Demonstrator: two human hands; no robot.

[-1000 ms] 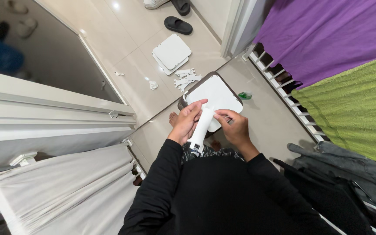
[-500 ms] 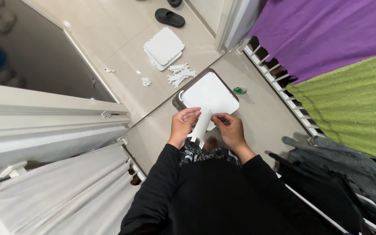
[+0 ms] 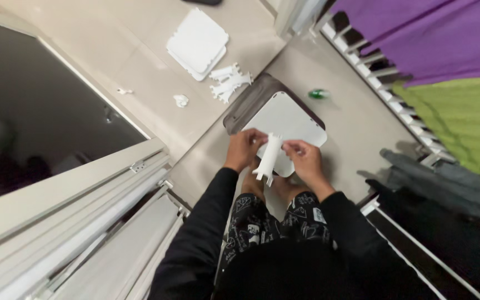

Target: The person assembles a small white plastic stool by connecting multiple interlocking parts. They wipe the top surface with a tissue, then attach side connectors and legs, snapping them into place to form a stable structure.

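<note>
You pinch the white post [image 3: 268, 157] between left hand [image 3: 244, 149] and right hand [image 3: 305, 161], long axis toward you, above the white panel [image 3: 290, 119].

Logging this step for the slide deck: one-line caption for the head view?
Both hands, left and right, hold a white plastic post above a white panel on the floor.

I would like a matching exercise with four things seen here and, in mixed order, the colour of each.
Things:
1. post in both hands
2. upper cloth on the rack
3. lower cloth on the rack
4. sleeves

Colours:
a. green
b. black
c. white
d. purple

Pairs: 1-c, 2-d, 3-a, 4-b
</note>
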